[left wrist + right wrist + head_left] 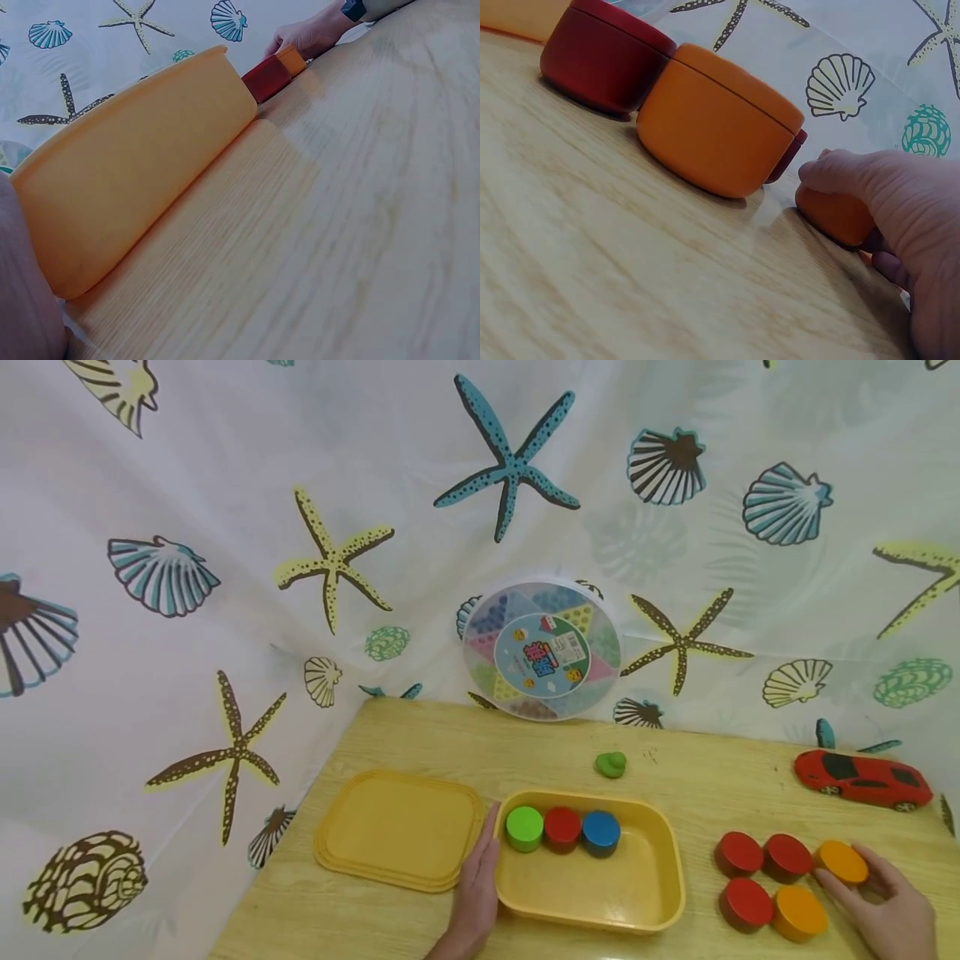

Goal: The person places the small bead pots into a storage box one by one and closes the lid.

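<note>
Closest to you, at the lower edge of the head view, your left grip [477, 887] lies with its fingers straight, unclamped, along the left wall of the yellow tray [637, 878]. Your right grip [896, 906] is closed, thumb and fingers pinching the held orange cylinder [843, 860]. That piece is short and round, smooth and plain orange, though your hand covers part of it. You have it at the right of the bench [285, 918], at the right end of the back row of a small group; you cannot tell whether its base is off the wood. Just beside it are three dark red cylinders [748, 903] and a second orange cylinder [800, 912], which has a seam below its top and a rounded lower edge. Inside your tray, a green cylinder [524, 827], a red cylinder [562, 828] and a blue cylinder [601, 832] form a row near the back wall.
</note>
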A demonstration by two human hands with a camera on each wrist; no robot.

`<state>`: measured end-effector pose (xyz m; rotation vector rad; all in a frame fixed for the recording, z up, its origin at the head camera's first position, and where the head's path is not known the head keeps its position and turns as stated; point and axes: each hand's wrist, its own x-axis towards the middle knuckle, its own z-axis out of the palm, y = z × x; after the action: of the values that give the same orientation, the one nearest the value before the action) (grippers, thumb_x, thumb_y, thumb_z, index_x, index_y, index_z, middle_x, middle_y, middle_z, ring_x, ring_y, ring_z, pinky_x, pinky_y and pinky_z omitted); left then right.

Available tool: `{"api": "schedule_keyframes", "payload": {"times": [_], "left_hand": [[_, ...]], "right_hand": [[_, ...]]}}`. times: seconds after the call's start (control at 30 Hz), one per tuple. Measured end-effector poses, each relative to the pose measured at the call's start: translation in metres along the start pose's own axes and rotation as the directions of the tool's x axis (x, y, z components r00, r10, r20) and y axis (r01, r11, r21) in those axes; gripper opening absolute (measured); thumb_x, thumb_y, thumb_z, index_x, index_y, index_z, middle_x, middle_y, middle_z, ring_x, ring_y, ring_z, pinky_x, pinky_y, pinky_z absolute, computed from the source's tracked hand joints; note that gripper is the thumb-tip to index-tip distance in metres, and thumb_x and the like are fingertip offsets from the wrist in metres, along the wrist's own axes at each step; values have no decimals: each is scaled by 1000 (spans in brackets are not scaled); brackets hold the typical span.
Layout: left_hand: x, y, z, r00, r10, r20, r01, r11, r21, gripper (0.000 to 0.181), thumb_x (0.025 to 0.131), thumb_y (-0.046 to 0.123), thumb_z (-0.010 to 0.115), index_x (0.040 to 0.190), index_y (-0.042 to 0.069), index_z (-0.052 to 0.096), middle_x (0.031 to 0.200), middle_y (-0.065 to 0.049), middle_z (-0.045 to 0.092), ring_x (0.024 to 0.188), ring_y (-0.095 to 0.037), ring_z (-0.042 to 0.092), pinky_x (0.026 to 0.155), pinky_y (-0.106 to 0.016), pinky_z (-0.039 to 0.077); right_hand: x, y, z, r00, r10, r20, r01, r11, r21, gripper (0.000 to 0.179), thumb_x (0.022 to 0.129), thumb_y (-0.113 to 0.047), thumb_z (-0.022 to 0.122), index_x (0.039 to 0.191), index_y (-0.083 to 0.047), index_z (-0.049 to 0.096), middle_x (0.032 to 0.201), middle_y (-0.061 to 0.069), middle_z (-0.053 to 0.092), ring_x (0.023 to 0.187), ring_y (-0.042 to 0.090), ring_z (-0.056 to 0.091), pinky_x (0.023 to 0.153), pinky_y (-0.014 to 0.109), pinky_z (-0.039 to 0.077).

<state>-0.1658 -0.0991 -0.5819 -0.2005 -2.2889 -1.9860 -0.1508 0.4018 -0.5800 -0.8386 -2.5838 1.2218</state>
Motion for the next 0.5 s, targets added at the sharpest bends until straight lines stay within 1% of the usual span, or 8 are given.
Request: {"api": "schedule_keyframes", "payload": {"times": [0.17,0.23,0.3,0.37,0.4,0.43,0.47,0.5], "left_hand": [[-1,-1,1,1000,2,5,-2,1000,-3,52,117,25,25,166,8,24,173,-9,22,159,-26,16,119,-9,9],[-2,-1,0,1000,4,2,-4,1000,-3,52,117,25,26,166,8,24,173,-9,22,159,-26,16,119,-8,9],[-2,-1,0,1000,2,1,-2,1000,-1,52,117,25,26,167,9,24,173,-8,22,159,-26,16,119,-8,9],[-2,-1,0,1000,-4,1,4,1000,-1,52,117,25,26,167,10,24,173,-7,23,159,-24,16,119,-9,9],[-2,-1,0,1000,-6,1,6,1000,-1,52,117,25,26,167,10,24,173,-6,23,159,-24,16,119,-9,9],[-1,-1,0,1000,-12,2,12,1000,0,52,117,25,26,167,11,24,173,-6,23,159,-23,16,119,-9,9],[-1,-1,0,1000,-14,4,14,1000,-1,52,117,25,26,167,11,24,173,-5,23,159,-22,17,120,-9,9],[-1,0,0,1000,-19,5,19,1000,-1,52,117,26,26,167,12,24,173,-4,23,159,-21,17,120,-9,9]], "right_hand": [[-1,2,1,1000,-5,-29,4,999,-37,86,92,-44,79,154,5,45,146,36,52,125,50,54,103,61,47],[-1,2,1,999,-3,-44,1,999,-38,85,91,-44,80,152,6,47,144,37,53,123,50,56,100,60,48],[-1,1,1,998,2,-64,-4,999,-38,85,91,-43,81,151,7,48,142,37,54,121,50,57,92,51,52],[-1,1,1,996,6,-85,-9,1000,-28,84,90,-42,82,150,7,49,140,37,56,119,49,58,83,34,54],[-1,1,1,995,12,-95,-14,1000,-21,84,90,-41,82,150,7,49,140,37,56,118,48,59,77,26,52],[0,0,1,994,19,-105,-21,1000,-19,83,90,-41,82,150,7,50,140,36,58,114,45,60,72,19,48],[0,0,0,994,29,-107,-30,1000,-9,83,90,-41,82,150,6,50,140,35,58,108,38,63,68,14,43],[0,0,0,994,36,-107,-36,999,3,83,90,-42,82,151,5,50,140,35,58,101,30,64,66,11,42]]}}
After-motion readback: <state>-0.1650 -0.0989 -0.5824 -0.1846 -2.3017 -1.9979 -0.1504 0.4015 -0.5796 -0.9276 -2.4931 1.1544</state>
